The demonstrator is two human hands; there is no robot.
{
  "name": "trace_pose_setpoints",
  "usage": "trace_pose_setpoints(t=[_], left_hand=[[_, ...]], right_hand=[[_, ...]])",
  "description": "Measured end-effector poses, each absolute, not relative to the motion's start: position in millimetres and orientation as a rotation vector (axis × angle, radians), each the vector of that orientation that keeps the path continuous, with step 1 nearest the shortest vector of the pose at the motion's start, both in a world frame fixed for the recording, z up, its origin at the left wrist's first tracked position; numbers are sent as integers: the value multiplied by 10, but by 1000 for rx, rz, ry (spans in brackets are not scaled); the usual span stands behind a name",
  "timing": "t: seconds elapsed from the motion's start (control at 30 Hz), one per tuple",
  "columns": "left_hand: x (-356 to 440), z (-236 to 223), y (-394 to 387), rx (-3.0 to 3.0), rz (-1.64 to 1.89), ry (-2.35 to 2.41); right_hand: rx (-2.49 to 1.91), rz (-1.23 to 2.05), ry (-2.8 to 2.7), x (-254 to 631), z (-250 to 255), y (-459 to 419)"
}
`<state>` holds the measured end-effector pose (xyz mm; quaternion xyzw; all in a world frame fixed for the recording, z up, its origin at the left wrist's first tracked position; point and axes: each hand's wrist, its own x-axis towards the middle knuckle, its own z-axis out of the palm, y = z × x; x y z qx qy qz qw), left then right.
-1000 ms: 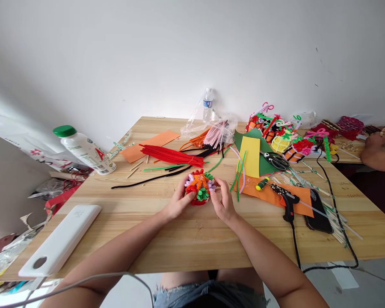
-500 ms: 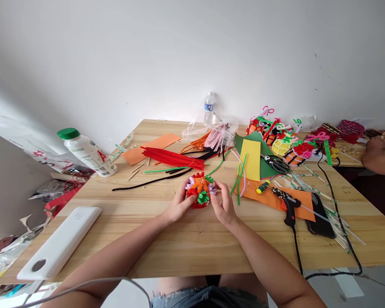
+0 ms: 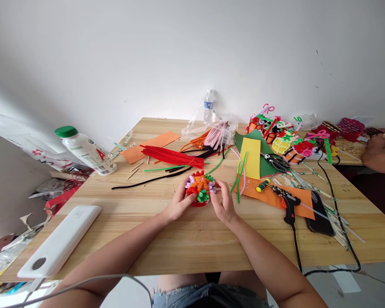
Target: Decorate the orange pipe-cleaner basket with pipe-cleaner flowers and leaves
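Between my two hands, near the middle of the wooden table [image 3: 179, 252], is a round pipe-cleaner ornament [image 3: 201, 185] with an orange star-like top and red, green and lilac loops around it. My left hand [image 3: 181, 202] grips its left side, thumb on the front. My right hand [image 3: 223, 203] holds the right side with curled fingers. The underside of the ornament is hidden. Just beyond it lie a bundle of red pipe cleaners [image 3: 171, 157] and a long black pipe cleaner [image 3: 141, 185]. Loose green pipe cleaners [image 3: 241, 175] lie to the right.
On the right are a glue gun [image 3: 288, 203], a phone [image 3: 319, 216], scissors [image 3: 276, 162], a screwdriver [image 3: 262, 185] and finished pipe-cleaner pieces [image 3: 284, 144]. A white power bank [image 3: 64, 239] and a white bottle [image 3: 86, 152] stand left. Another person's hand [image 3: 377, 147] shows far right.
Both hands keep their hold on the ornament in nearly the same place. The view has shifted very slightly, and the other person's hand at far right has moved a little.
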<state>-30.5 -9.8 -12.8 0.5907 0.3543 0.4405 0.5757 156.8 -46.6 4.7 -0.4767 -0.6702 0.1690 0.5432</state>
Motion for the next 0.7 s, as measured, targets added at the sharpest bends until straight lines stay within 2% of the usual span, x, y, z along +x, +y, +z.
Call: trace_pose_setpoints(t=[0.7], left_hand=[[-312, -157, -101, 1363, 1016, 843]], right_hand=[[-1125, 404, -1581, 1565, 45, -465]])
